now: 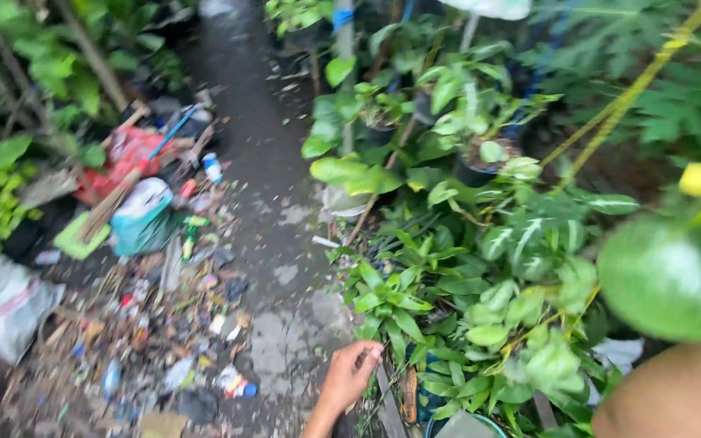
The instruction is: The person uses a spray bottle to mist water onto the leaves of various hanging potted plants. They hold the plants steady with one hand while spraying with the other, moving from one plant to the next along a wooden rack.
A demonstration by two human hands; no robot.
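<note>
The left hand (pixel 352 371) is seen low in the view, extended forward on a bare forearm, its fingers curled inward into a loose, closed grip. The right arm is glimpsed only as a blurred bare forearm at the lower right; its hand is probably out of view.

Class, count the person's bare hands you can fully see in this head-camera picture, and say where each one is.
1: the left hand, low centre, reaching the green plants beside the path. The right hand is out of view; only its forearm shows.

Left hand (pixel 352 371) beside leafy plants (pixel 480 308)
</note>
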